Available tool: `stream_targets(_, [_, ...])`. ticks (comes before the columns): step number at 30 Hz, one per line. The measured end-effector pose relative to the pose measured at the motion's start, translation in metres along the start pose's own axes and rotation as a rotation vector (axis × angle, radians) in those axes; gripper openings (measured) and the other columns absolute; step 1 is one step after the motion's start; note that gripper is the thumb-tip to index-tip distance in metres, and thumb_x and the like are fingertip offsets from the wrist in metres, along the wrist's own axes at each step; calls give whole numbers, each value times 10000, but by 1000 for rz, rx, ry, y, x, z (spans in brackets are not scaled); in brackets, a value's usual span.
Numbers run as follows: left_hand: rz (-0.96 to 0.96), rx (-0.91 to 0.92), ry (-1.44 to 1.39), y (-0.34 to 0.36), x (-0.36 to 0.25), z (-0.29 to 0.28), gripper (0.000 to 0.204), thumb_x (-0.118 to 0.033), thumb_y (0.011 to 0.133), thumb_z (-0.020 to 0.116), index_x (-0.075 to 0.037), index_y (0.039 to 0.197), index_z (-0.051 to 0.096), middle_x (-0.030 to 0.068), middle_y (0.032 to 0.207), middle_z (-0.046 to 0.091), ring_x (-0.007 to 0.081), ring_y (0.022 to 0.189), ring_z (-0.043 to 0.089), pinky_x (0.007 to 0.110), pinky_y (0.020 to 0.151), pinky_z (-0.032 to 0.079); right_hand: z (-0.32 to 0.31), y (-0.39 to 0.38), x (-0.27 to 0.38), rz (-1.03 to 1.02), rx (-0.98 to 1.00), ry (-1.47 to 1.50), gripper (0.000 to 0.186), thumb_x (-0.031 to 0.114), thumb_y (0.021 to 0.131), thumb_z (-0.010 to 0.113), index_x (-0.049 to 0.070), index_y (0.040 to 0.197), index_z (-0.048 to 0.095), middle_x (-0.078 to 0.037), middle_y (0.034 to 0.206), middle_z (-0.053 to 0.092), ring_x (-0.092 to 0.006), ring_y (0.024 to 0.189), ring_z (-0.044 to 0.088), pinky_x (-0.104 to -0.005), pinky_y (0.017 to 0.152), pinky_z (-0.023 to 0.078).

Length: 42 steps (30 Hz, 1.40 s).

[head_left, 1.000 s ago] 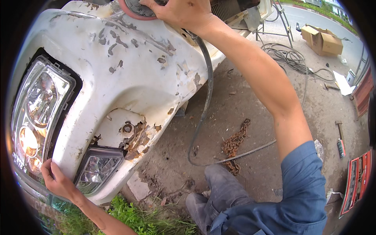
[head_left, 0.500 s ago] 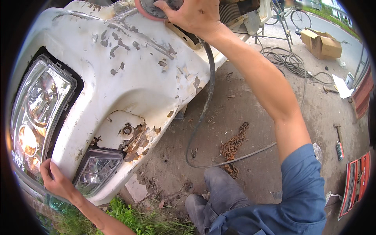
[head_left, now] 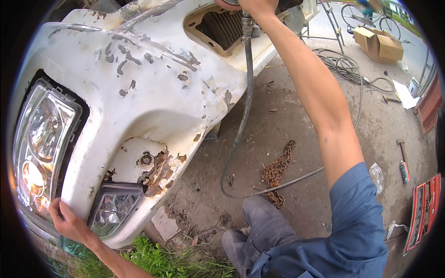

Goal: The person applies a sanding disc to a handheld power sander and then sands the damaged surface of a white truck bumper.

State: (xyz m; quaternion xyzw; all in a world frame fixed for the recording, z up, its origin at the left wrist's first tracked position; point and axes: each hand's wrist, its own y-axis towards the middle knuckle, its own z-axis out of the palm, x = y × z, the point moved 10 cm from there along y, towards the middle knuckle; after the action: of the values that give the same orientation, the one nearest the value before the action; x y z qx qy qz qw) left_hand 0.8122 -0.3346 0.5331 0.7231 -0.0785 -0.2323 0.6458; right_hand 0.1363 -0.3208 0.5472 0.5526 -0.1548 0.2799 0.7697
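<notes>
At the top edge, my right hand (head_left: 260, 6) is wrapped round an air sander (head_left: 228, 4), whose pad is partly cut off by the picture's edge. From the sander an air hose (head_left: 249, 69) hangs down past the bumper. My left hand (head_left: 69, 223) grips the edge of the white vehicle bumper (head_left: 153, 88), fingers curled over it between the headlight (head_left: 48, 134) and the fog light (head_left: 116, 206). Bare grey and brown patches of worn paint show on the bumper, with a rusty broken area by the fog light.
On the ground lie a rusty chain (head_left: 276, 172), a coiled hose (head_left: 340, 65), a hammer (head_left: 402, 150) and a spray can (head_left: 404, 172). A cardboard box (head_left: 378, 45) stands at the far right, near a passing bicycle (head_left: 389, 28). A red panel (head_left: 422, 211) lies at the right; grass (head_left: 153, 259) grows below the bumper.
My right hand has moved the sander to the right and upward, along the bumper's upper part, exposing the grille opening. My left hand stays on the bumper edge. The bicycle moved right.
</notes>
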Motion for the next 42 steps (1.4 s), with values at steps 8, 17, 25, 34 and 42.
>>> stream_targets(8, [-56,35,-34,3,18,2,332,-270,967,548,-9,1092,710,80,995,701,197,897,602,338,834,474,5,-12,21,-152,13,84,549,332,797,830,117,1224,559,-206,1174,609,-430,1110,615,-539,921,507])
stream_targets(17, [-20,16,-18,5,7,-2,236,-202,982,556,-11,1032,683,49,941,662,165,872,580,310,801,460,10,-12,3,-129,32,-19,652,339,789,836,106,1336,568,-224,1237,637,-424,1161,620,-520,978,505])
stream_targets(25, [-6,26,-25,5,20,-2,298,-261,980,553,-22,1079,702,64,972,683,193,884,588,337,829,470,8,-46,14,-98,200,62,583,331,784,837,86,1249,583,-262,1151,606,-461,1096,624,-524,931,518])
stream_targets(34, [-12,25,-56,4,15,0,227,-191,992,554,-3,1027,676,44,939,649,163,872,567,313,812,457,4,-39,7,-86,135,-12,565,347,793,825,93,1237,584,-248,1144,609,-468,1063,628,-535,921,519])
stream_targets(42, [15,11,-43,7,15,-2,233,-190,998,554,1,1038,681,41,943,655,166,878,572,309,819,460,1,-43,8,-140,103,22,572,333,786,829,85,1237,579,-271,1127,601,-483,1027,639,-547,888,531])
